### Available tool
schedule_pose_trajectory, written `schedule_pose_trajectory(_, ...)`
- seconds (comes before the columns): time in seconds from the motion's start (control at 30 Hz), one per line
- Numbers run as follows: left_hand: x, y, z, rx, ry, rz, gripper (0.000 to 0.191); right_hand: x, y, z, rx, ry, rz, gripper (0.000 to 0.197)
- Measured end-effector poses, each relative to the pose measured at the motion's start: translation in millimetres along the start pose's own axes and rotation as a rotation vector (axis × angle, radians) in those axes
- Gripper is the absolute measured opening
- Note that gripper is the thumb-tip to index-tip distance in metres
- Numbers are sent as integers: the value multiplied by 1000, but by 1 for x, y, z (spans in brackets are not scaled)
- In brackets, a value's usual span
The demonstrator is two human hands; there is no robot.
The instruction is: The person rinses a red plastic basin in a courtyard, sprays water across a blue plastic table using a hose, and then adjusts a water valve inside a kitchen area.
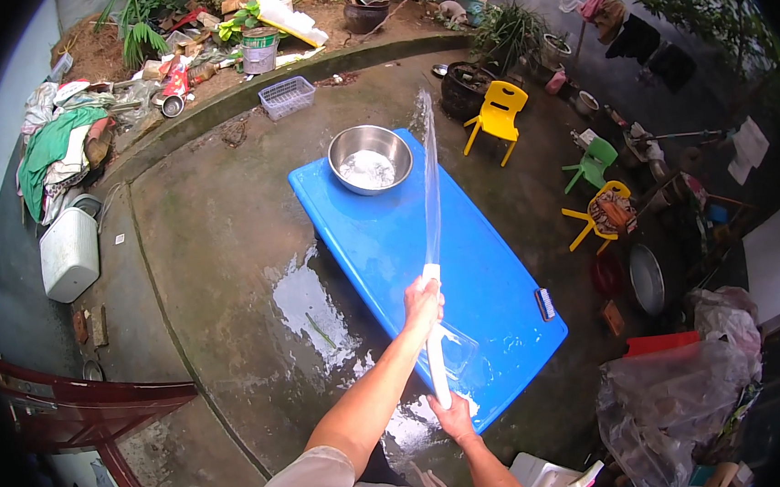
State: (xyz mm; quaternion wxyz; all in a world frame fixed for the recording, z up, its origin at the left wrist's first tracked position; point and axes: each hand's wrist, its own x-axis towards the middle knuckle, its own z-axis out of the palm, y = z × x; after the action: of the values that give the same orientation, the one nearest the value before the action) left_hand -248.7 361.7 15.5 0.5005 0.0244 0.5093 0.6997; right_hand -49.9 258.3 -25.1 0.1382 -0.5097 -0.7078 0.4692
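Both hands hold a short white tube [435, 356] over a blue plastic tabletop [480, 257]. My left hand [423, 302] grips it near its far end, and my right hand [454, 415] is around the near end. From the far opening a jet of water [432, 199] shoots away across the tabletop and past its far edge. A stainless steel basin [371, 136] stands at the far end, with something white and foamy or wet inside. By the right edge lies a scrubbing brush [544, 304] with its bristles up. Partly behind the tube is a clear rectangular thing [463, 347], perhaps plastic.
Wet concrete [313, 311] surrounds the table. A yellow child's chair [500, 114], a green one [593, 159] and another yellow chair [575, 215] stand to the right. Beyond are a plastic basket [287, 98] and a raised kerb [362, 60]. Plastic sheeting [656, 394] lies at lower right.
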Motion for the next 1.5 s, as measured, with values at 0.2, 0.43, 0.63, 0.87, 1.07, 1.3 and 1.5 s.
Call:
schedule_pose_trajectory(0.2, 0, -2, -2, -5, 20, -14, 11, 0, 9, 2, -17, 7, -32, 27)
schedule_pose_trajectory(0.43, 1, -2, -3, 49, 91, -37, 11, 0, 18, 5, -57, -23, -2, 25)
schedule_pose_trajectory(0.63, 3, -5, -9, 85, 121, -78, 10, -4, 15, 9, -13, -29, -10, 24)
schedule_pose_trajectory(0.87, 3, -3, -11, 77, 154, -90, 9, -3, 8, 8, -44, -48, 4, 25)
schedule_pose_trajectory(1.07, 3, -1, -8, 84, 153, -45, 9, -1, 0, 5, -69, -66, 43, 25)
schedule_pose_trajectory(1.3, -2, 12, -1, 136, 118, -48, 9, 2, 0, 5, -17, -63, 7, 27)
schedule_pose_trajectory(1.5, -2, 14, 5, 146, 103, -49, 10, 3, 4, 5, -19, -52, -9, 26)
